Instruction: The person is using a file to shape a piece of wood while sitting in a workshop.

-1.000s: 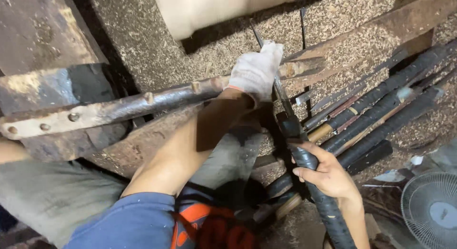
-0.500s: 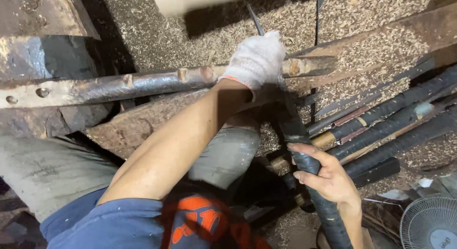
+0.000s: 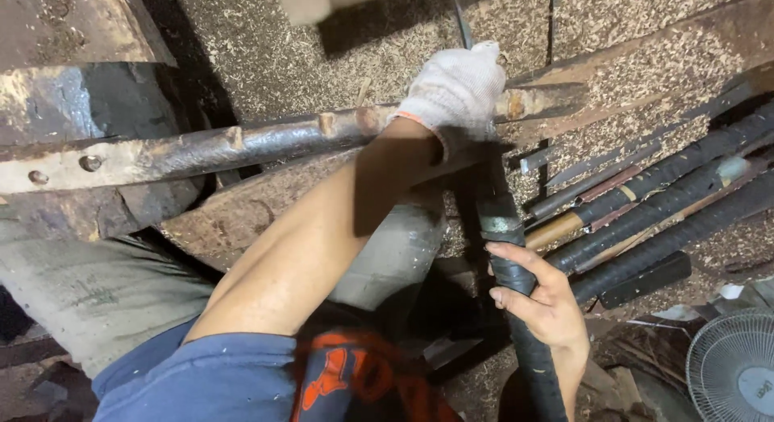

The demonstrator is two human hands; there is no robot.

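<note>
Gloved left hand (image 3: 455,87) closes its fingers round a rusty knotted bar (image 3: 266,144) at upper centre; bare right hand (image 3: 542,297), lower right, wraps its fingers round a black taped handle (image 3: 504,245) whose thin blade (image 3: 461,19) rises past the glove. Should the blade slip off the bar, it would likely nick the glove. Taped rods (image 3: 661,204) lie right on sawdust; a fan (image 3: 734,365) sits lower right. No labels legible.
</note>
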